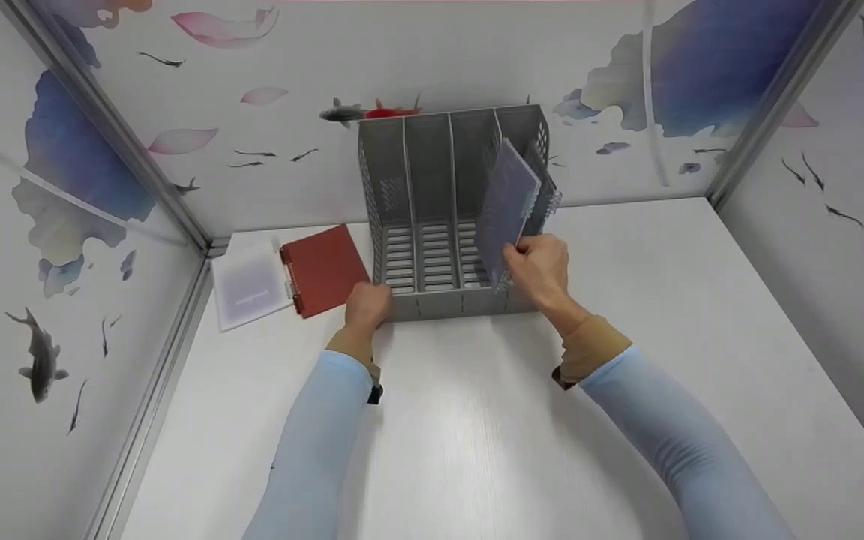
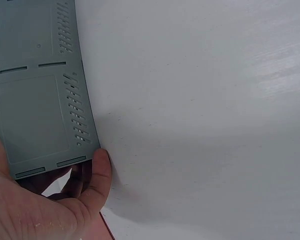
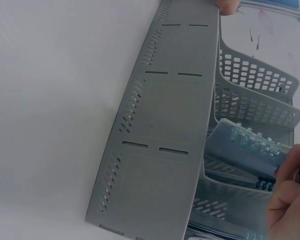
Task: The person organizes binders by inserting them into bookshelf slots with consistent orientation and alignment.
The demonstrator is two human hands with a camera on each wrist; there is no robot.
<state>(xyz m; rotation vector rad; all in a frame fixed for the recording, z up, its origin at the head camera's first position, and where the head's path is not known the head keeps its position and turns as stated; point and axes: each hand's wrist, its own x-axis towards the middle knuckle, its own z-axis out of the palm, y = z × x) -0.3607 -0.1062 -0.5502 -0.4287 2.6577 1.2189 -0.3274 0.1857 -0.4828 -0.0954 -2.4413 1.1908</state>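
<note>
One blue book (image 1: 505, 199) pinched by the right hand (image 1: 541, 266), leaning inside the rack (image 1: 439, 306), left hand (image 1: 369, 304) gripping the rack's near left corner, red book (image 1: 331, 268) and white book (image 1: 250, 285) left of the rack

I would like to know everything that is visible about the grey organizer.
The grey organizer looks like plastic, with four compartments, perforated sides and dividers, a slatted floor and a low, slotted front. It stands upright on the white table, close to the back wall. The left grip holds its front left corner; spiral notebooks are in its right half.
</note>
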